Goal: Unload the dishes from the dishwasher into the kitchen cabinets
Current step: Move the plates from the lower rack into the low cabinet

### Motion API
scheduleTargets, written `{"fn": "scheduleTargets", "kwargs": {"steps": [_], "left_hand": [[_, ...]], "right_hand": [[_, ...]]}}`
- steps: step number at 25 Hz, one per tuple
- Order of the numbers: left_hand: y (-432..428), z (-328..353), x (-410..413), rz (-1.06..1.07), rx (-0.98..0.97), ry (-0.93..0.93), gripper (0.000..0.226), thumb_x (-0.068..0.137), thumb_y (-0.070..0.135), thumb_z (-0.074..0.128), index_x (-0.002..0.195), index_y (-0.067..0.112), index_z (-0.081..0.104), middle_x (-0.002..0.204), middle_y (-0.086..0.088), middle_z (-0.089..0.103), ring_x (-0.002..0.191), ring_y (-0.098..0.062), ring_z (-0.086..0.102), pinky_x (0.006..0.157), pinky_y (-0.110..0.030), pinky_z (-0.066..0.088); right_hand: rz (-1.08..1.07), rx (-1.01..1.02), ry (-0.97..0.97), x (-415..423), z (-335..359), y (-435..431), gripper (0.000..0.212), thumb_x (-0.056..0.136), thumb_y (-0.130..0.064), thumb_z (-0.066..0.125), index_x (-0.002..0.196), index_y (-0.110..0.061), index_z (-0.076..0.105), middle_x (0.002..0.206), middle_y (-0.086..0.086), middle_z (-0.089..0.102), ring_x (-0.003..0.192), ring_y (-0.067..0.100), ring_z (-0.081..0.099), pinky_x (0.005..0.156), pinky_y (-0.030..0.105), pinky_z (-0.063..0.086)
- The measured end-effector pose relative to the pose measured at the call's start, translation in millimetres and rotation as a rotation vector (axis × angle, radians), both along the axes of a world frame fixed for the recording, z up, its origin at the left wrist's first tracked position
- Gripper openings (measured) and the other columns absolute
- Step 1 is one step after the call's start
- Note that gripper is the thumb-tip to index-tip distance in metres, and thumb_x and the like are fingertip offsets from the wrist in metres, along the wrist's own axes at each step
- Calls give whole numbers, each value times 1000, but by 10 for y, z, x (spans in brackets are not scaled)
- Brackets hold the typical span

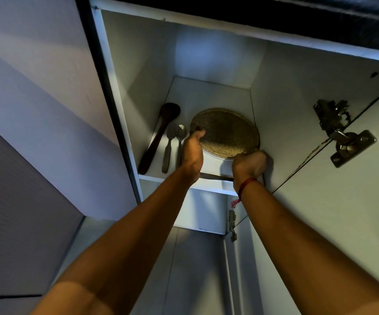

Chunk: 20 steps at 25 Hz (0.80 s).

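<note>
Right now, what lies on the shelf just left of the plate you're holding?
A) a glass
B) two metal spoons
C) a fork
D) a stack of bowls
B: two metal spoons lie side by side between the speckled plate and a dark wooden ladle.

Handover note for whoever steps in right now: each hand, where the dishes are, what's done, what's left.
Left hand: grips the plate at its left rim.
Right hand: grips its near right rim.
Plate: over the right side of the cabinet shelf; I cannot tell whether it rests flat.
Done: a wooden spoon and two metal spoons lie on the shelf, left of the plate.
Left: set the plate down and let go. The dishwasher is out of view, so what remains there is unknown.
</note>
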<state>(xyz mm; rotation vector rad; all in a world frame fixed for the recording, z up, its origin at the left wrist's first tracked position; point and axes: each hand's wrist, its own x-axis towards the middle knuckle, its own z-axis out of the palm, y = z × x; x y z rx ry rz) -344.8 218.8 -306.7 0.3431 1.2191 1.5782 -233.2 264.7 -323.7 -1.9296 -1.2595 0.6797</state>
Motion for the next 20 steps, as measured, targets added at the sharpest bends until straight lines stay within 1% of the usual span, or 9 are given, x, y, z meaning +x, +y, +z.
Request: {"fn": "scheduleTargets", "kwargs": {"steps": [2, 4, 5, 7, 9, 11, 13, 18, 20], "left_hand": [[-129, 23, 71, -18, 13, 132, 39, 94, 21, 50, 131, 12, 55, 139, -6, 52, 132, -19, 43, 110, -31, 31], [-276, 69, 148, 3, 44, 252, 38, 96, 16, 49, 134, 13, 54, 139, -3, 52, 128, -13, 45, 101, -20, 35], [-365, 68, 188, 6, 64, 329, 39, 97, 15, 49, 136, 14, 53, 140, -1, 52, 127, -11, 45, 99, -17, 36], [-526, -35, 258, 3, 130, 467, 43, 96, 16, 49, 139, 18, 50, 145, 1, 47, 134, -11, 41, 111, -27, 34], [-719, -181, 336, -8, 186, 606, 49, 92, 21, 46, 141, 18, 46, 150, 1, 42, 141, -12, 31, 118, -37, 26], [-921, -313, 395, 15, 178, 725, 56, 90, 28, 42, 144, 16, 42, 152, -1, 38, 145, -13, 22, 119, -33, 20], [-1145, -445, 437, 43, 165, 768, 55, 92, 27, 44, 145, 16, 39, 154, -1, 35, 146, -13, 20, 120, -34, 18], [-1856, -804, 628, 88, 114, 710, 51, 98, 15, 51, 146, 19, 37, 155, 1, 32, 145, -12, 22, 119, -36, 24], [-2172, -876, 787, 94, 95, 759, 51, 97, 14, 52, 146, 21, 38, 155, 0, 32, 144, -15, 26, 116, -36, 28]], "right_hand": [[18, 154, -72, -40, -31, -190, 22, 94, -6, 51, 107, 2, 66, 109, 23, 67, 102, 37, 63, 78, 34, 46], [117, 278, -118, -82, -67, -504, 26, 94, -8, 51, 116, -4, 64, 111, 19, 68, 102, 34, 63, 76, 29, 43], [174, 325, -145, -86, -83, -633, 33, 94, -10, 51, 126, -8, 59, 116, 16, 66, 105, 33, 62, 82, 30, 46], [338, 369, -174, -68, -160, -864, 49, 94, -18, 52, 142, -12, 44, 134, 14, 57, 121, 32, 55, 98, 38, 48], [517, 352, -236, -32, -262, -1089, 67, 93, -26, 60, 150, -10, 29, 152, 14, 36, 141, 30, 33, 111, 38, 34], [636, 398, -429, 24, -395, -1272, 80, 89, -34, 66, 151, -7, 23, 158, 12, 23, 147, 28, 16, 116, 36, 21], [665, 454, -572, 115, -522, -1427, 84, 89, -41, 64, 151, -4, 22, 159, 13, 20, 148, 32, 12, 118, 41, 16], [661, 470, -575, 432, -653, -2039, 70, 96, -52, 30, 153, -13, 15, 160, 12, 17, 148, 32, 11, 118, 47, 17], [689, 496, -570, 624, -686, -2328, 68, 96, -49, 35, 153, -15, 18, 160, 13, 18, 147, 33, 14, 116, 46, 17]]}}
